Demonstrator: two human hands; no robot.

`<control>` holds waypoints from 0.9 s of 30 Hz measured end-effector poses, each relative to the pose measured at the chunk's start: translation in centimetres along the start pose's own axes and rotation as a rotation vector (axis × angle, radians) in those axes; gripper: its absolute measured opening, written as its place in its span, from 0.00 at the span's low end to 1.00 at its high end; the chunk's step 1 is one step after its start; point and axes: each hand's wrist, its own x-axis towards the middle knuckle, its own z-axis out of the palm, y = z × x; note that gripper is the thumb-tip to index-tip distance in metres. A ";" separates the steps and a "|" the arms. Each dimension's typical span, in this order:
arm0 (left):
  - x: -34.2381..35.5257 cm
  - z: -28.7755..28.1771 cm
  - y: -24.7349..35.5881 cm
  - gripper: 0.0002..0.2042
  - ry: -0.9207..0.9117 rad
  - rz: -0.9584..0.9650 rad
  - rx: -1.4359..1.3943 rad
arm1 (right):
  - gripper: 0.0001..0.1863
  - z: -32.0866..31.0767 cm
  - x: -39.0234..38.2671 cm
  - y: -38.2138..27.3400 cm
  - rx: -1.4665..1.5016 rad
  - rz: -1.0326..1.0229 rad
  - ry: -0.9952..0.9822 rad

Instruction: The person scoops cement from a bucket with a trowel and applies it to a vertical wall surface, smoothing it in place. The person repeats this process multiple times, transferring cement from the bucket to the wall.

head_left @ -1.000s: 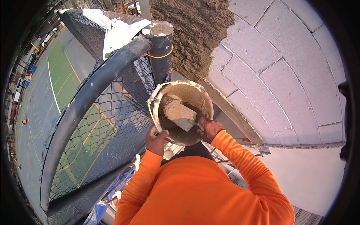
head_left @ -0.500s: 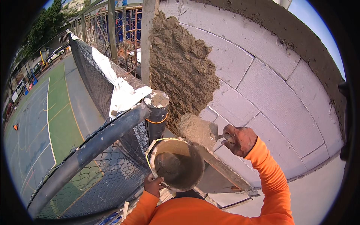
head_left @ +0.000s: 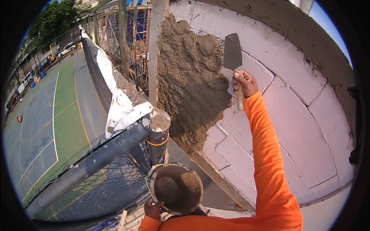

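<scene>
My right hand grips the wooden handle of a trowel, raised at the wall. Its dark metal blade points upward at the border between rough wet mortar and pale, jointed wall blocks. At the bottom, my left hand holds the rim of a round bucket, whose inside is coated with mortar, with a darker patch at its bottom. The bucket is just below the top of a dark fence post.
A curved pipe rail and chain-link fence with white sheeting run along the left, above a painted court far below. A concrete column stands beside scaffolding. A small orange figure, perhaps a person, is on the court.
My right hand has lifted the trowel from inside the bucket up onto the wall. A lump of mortar from it now adds to the rough layer. The view has tilted toward the wall.
</scene>
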 end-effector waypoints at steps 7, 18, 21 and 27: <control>1.2 0.0 1.3 0.13 -0.199 0.077 0.035 | 0.14 -7.2 -22.3 5.8 -0.313 0.102 0.008; -1.0 0.1 2.9 0.16 -0.415 0.525 0.337 | 0.18 7.0 -41.7 20.7 -1.597 -0.075 -0.386; -1.4 -0.4 3.0 0.15 -0.475 0.640 0.423 | 0.17 12.6 -43.0 23.7 -1.664 -0.243 -0.296; -2.6 -2.9 3.3 0.16 -0.384 0.597 0.291 | 0.13 16.7 -45.3 24.4 -1.555 -0.210 -0.510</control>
